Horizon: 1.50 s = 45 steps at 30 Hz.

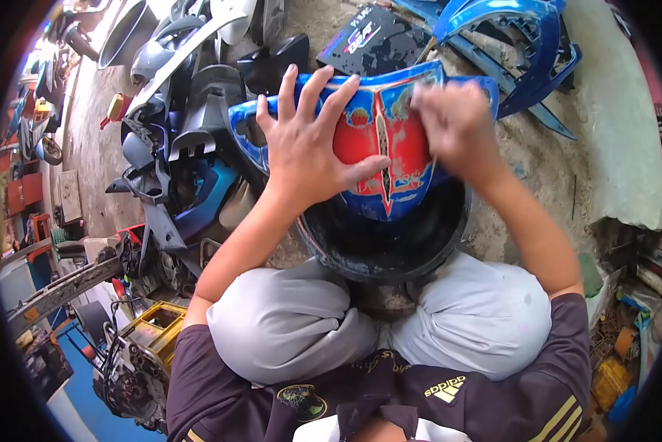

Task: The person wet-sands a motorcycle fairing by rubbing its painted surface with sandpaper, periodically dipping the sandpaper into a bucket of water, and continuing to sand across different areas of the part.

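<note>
Spanning the upper middle of the frame, the blue-and-red panel [357, 147] is lying over the black basin [390, 264], which is sitting near the person's knees [283, 317]. The left hand [301, 147] is spreading its fingers on the panel's left side. The right hand [458, 125], blurred, is curling at its upper right; I cannot tell whether it is pinching anything

Illumination bright, diffuse; source out of view. Red-and-blue panel [412, 151] fairly sharp; right hand [460, 129] over its right side motion-blurred. Glare far left of panel. Fisheye bending, dark vignette well outside it.
</note>
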Tool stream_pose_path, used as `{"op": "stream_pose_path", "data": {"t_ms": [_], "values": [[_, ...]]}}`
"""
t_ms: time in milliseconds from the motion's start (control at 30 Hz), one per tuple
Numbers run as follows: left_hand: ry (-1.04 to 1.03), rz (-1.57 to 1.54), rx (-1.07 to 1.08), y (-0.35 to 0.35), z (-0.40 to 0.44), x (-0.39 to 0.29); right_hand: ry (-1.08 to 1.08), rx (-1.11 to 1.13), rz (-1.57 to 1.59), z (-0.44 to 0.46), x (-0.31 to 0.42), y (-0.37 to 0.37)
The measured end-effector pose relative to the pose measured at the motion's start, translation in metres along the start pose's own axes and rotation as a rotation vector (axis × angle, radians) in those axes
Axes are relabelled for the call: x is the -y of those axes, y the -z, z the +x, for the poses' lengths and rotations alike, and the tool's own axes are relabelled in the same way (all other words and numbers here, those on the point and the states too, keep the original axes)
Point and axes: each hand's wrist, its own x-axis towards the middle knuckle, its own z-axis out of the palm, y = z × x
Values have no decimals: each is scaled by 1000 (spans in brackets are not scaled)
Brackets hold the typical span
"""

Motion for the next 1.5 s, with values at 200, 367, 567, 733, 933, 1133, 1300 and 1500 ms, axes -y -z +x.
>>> {"op": "stream_pose_path", "data": {"t_ms": [200,367,567,733,933,1133,1300,1500], "values": [[-2,17,-2,-2,-2,-5,-56,-171,40,18,-30,-8],[1,-31,-23,-4,-5,-1,182,-42,-28,-13,15,-9],[-10,-25,-46,-4,-7,-2,98,-84,-19,-1,-1,-3],[-15,4,-55,-3,-13,-7,-52,-159,-61,5,-23,1],[-52,-48,-1,11,-19,0,505,-32,-54,-27,18,-4],[-89,-93,2,12,-29,6,357,-118,-41,-29,9,3],[-117,-70,-56,6,-45,3,762,360,32,-130,28,-26],[-208,26,-152,-9,-75,3,643,520,60,-149,28,-22]]}}
